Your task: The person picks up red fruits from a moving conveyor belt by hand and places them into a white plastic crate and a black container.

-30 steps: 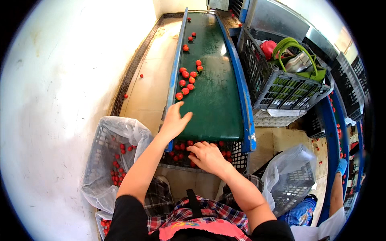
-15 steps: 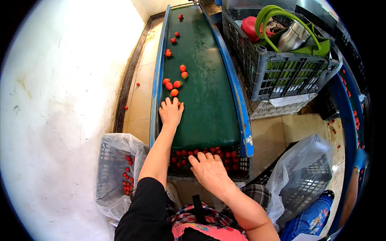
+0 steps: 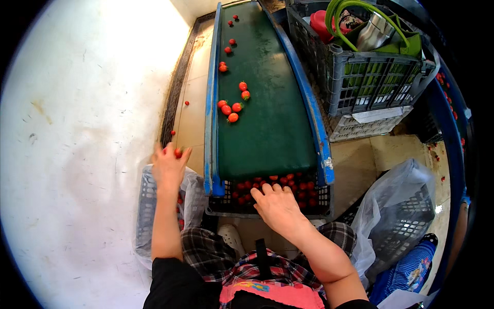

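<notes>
My left hand (image 3: 170, 167) is out to the left, above the bag-lined crate (image 3: 146, 216) beside the belt. A red cherry tomato (image 3: 178, 153) shows between its thumb and fingers, which are slightly blurred. My right hand (image 3: 278, 206) hangs over the black crate (image 3: 218, 207) at the belt's near end, palm down. Its fingers are apart and loosely bent above the many tomatoes (image 3: 302, 194) there; nothing shows in its grasp. On the green belt (image 3: 267, 139), a loose group of tomatoes (image 3: 226, 109) lies toward the left side, with several more farther up.
Blue rails (image 3: 304, 103) edge the belt. At right stands a black crate (image 3: 355, 90) holding a green bag and a metal flask. A second bag-lined crate (image 3: 401, 221) sits at my right. Stray tomatoes (image 3: 187, 103) dot the floor. Another person's arm (image 3: 459, 232) shows at far right.
My left hand has left the belt and moved left over the lined crate, with a tomato in its fingers. My right hand stays over the black crate. The view has shifted slightly.
</notes>
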Demonstrator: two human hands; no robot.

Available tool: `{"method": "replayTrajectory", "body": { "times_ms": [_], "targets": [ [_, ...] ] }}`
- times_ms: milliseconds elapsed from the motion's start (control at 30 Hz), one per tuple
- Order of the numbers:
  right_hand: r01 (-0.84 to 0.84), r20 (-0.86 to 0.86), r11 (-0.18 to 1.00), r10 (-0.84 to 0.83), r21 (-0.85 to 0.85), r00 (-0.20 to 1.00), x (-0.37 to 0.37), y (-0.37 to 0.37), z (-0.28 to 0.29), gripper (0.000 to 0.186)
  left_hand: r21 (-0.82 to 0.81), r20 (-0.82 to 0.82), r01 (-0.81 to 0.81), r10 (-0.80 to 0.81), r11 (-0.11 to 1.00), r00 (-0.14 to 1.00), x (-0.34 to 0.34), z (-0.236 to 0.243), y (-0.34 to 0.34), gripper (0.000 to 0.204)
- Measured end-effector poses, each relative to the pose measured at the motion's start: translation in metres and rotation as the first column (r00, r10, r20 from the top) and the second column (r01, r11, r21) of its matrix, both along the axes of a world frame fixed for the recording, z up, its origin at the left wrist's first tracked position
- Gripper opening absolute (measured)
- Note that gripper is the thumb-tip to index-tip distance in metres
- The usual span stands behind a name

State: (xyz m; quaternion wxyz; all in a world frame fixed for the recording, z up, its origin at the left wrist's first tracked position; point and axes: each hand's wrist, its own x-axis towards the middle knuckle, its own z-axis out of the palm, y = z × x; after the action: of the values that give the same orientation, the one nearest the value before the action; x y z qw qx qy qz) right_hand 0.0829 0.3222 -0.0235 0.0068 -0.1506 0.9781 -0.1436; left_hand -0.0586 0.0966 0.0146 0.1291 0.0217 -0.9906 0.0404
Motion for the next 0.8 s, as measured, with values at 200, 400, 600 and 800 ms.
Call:
{"method": "replayTrajectory", "body": {
  "times_ms": [200, 400, 600, 800],
  "targets": [
    [-0.013, 0.057, 1.0, 0.012, 0.018, 0.998, -0.002, -0.004, -0.004, 0.033, 0.718, 0.263, 0.102, -0.404, 0.688, 0.876, -0.046, -0.04, 0.049, 0.08],
    [-0.012, 0.06, 0.999, 0.009, 0.053, 0.998, -0.001, -0.01, -0.006, 0.034, 0.265, 0.189, 0.226, -0.28, 0.937, 0.941, -0.126, -0.098, 0.109, 0.09],
    [0.02, 0.082, 1.0, -0.018, -0.02, 0.996, -0.002, 0.002, -0.005, 0.035, 0.244, -0.029, 0.241, -0.241, 0.939, 0.97, -0.112, -0.135, 0.122, 0.042],
    [0.032, 0.099, 0.994, -0.043, 0.105, 0.994, -0.002, -0.001, -0.008, 0.034, 0.101, -0.259, 0.525, -0.487, 0.845, 0.834, -0.046, -0.14, 0.11, 0.025]
  ]
}}
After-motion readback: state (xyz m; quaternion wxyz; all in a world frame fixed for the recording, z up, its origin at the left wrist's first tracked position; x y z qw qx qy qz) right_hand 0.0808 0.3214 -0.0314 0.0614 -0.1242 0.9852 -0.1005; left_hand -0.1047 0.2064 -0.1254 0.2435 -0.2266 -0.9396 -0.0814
